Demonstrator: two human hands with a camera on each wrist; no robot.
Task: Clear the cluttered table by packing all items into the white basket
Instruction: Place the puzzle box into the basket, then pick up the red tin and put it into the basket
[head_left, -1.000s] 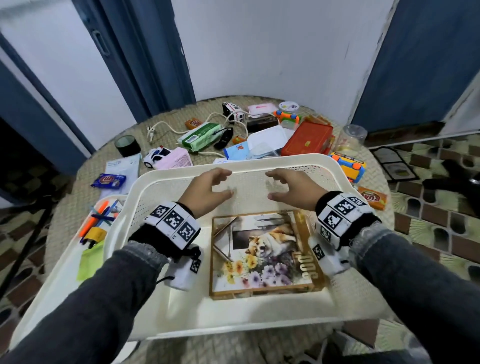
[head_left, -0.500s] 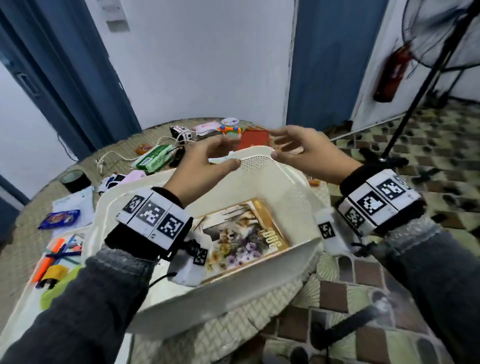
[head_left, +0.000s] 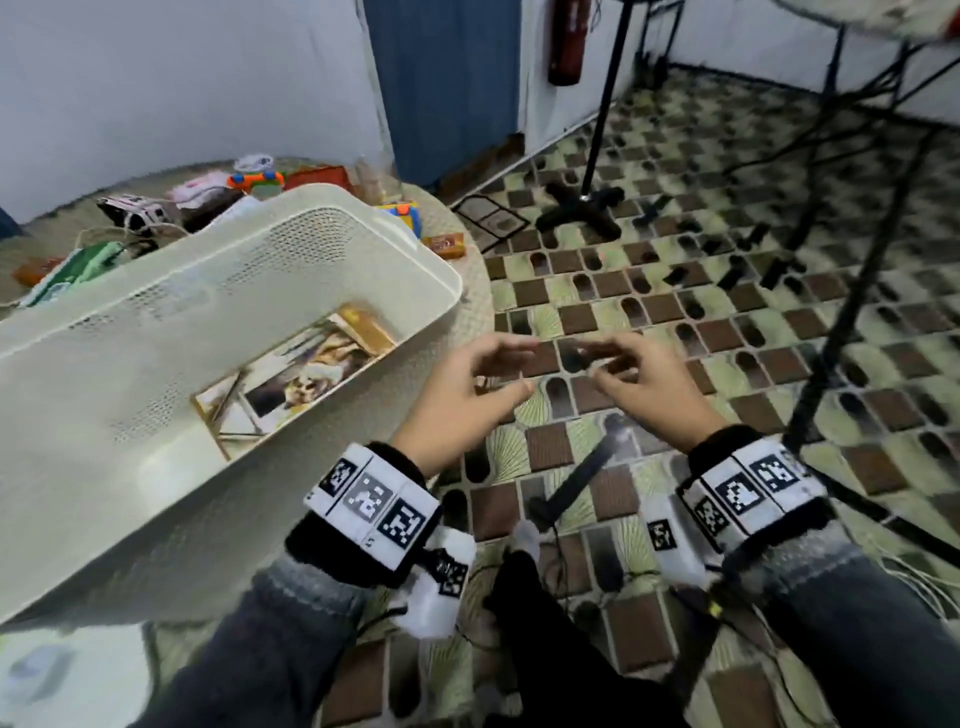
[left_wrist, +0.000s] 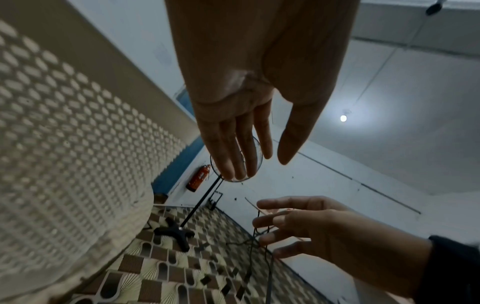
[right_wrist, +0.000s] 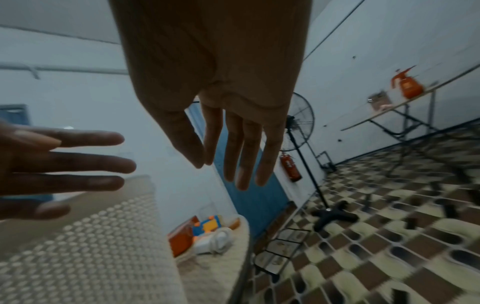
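On the round woven table (head_left: 470, 291) stands the white basket (head_left: 156, 332), the biggest thing in view, its perforated wall facing the camera and its rim tilted in the head view. Inside the basket, flat on its floor, lies a picture box (head_left: 306, 376) with a gold edge and a printed animal and flowers. Behind the basket, on the far side of the table, sit the loose items: a green pack (head_left: 78, 267), a red box (head_left: 319, 176), a blue and yellow toy (head_left: 402, 214) and a small orange packet (head_left: 447, 244) near the table's edge. To the right of the basket, off the table and over the tiled floor (head_left: 727, 312), both hands hang in the air. The left hand (head_left: 467, 395) is nearer the basket but apart from it, fingers loosely spread, holding nothing. The right hand (head_left: 644, 389) is just beside the left, fingers likewise relaxed and empty. Beyond them a black stand (head_left: 582, 208) rests on the floor.
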